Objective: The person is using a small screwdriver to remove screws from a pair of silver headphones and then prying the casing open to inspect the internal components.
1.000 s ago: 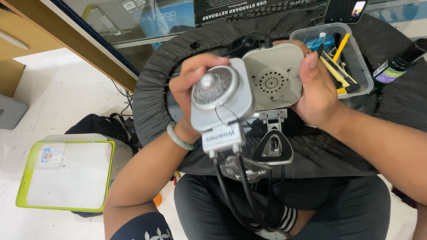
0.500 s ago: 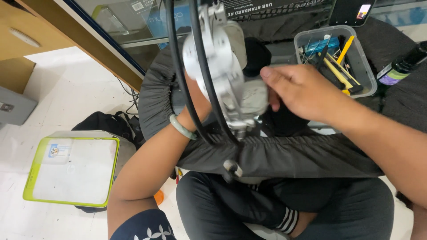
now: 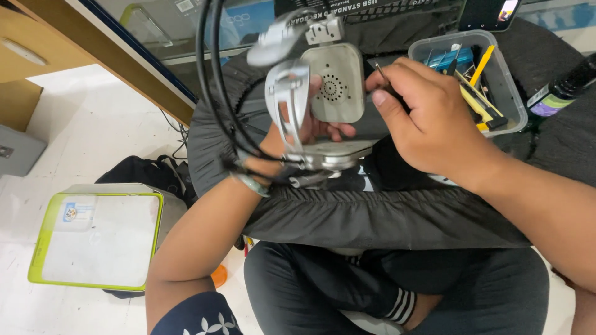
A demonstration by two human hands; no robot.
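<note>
The grey camera unit [image 3: 323, 93] is up over my lap on the dark cloth [image 3: 385, 217], gripped in my left hand [image 3: 304, 127]. My right hand [image 3: 428, 118] pinches a thin tool [image 3: 380, 70] beside it. Black cables [image 3: 214, 87] loop left; a tool tub [image 3: 496, 68] sits right.

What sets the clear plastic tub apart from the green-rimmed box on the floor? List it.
The clear plastic tub sits up on the dark cloth, open and filled with tools; the green-rimmed box lies on the floor, its flat white top showing. The tub looks smaller and see-through, the box opaque. Both are rectangular with rounded corners.
</note>
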